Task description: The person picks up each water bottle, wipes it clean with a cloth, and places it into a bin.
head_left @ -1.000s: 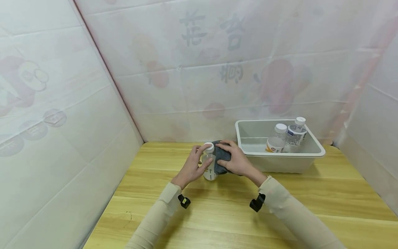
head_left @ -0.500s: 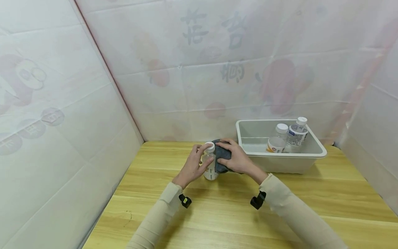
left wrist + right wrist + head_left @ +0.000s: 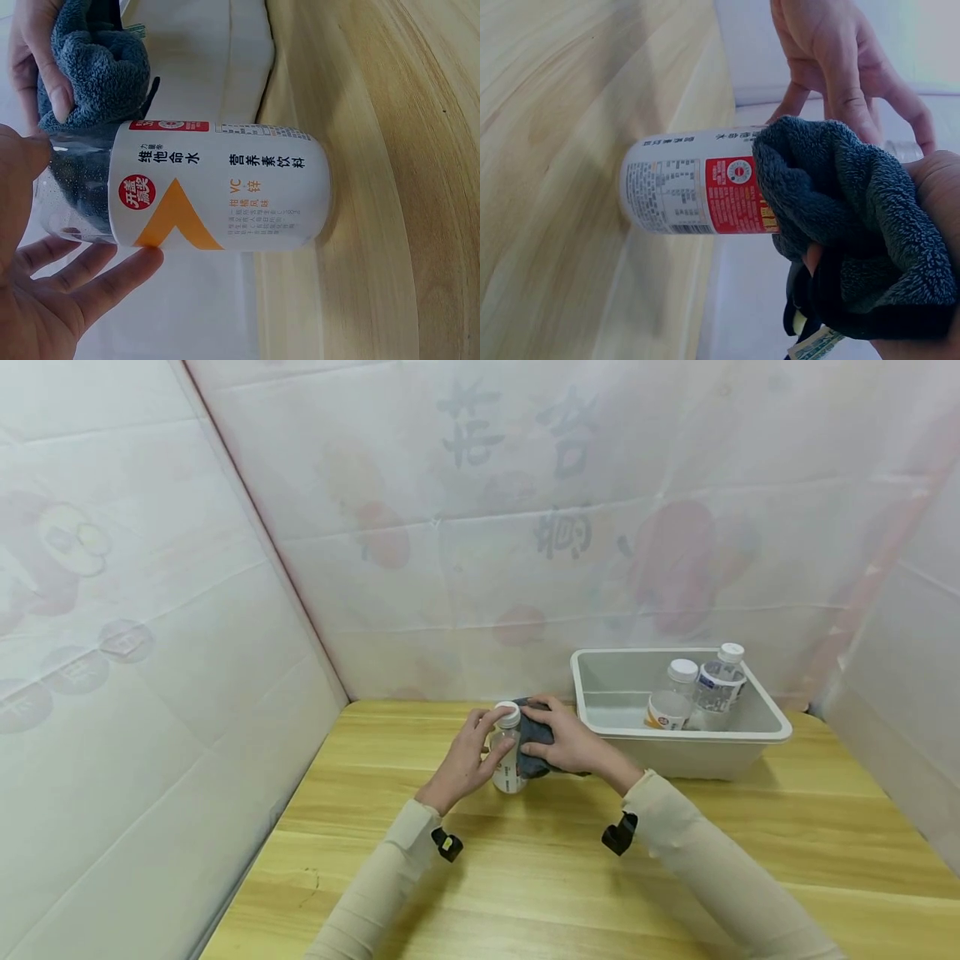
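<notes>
A clear plastic drink bottle (image 3: 508, 768) with a white cap and a white, orange and red label stands upright on the table. My left hand (image 3: 467, 762) holds it by the upper part, the index finger at the cap and the thumb on the near side. In my right hand (image 3: 572, 743) is a bunched dark grey-blue towel (image 3: 535, 745), pressed against the bottle's right side. The left wrist view shows the towel (image 3: 101, 71) beside the bottle's shoulder. From the right wrist, the towel (image 3: 847, 210) covers the bottle's upper part, while its lower label (image 3: 697, 187) shows.
A light grey plastic bin (image 3: 678, 752) stands at the back right of the wooden table (image 3: 540, 877). Inside it are two capped bottles, one with an orange-and-white label (image 3: 670, 710) and one with a blue-and-white label (image 3: 716, 689). White printed sheets (image 3: 450, 568) wall the table.
The head view has shifted slightly. Both hands, the bottle and the towel keep nearly the same places, with only small movement of the right hand and towel against the bottle.
</notes>
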